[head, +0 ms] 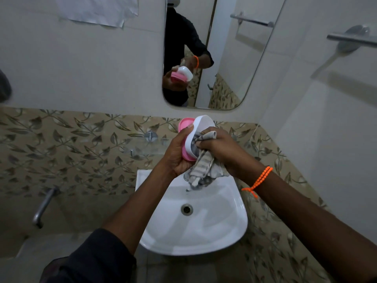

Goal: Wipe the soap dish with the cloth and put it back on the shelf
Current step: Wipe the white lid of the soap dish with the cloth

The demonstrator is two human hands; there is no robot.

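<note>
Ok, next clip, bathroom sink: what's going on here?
A person stands over a white sink cleaning a pink and white soap dish. The left hand grips the dish from its pink side and holds it tilted above the basin. The right hand holds a striped grey cloth bunched up and presses it into the white part of the dish, with the loose end hanging down. The dish is not yet back on the glass shelf on the wall behind.
</note>
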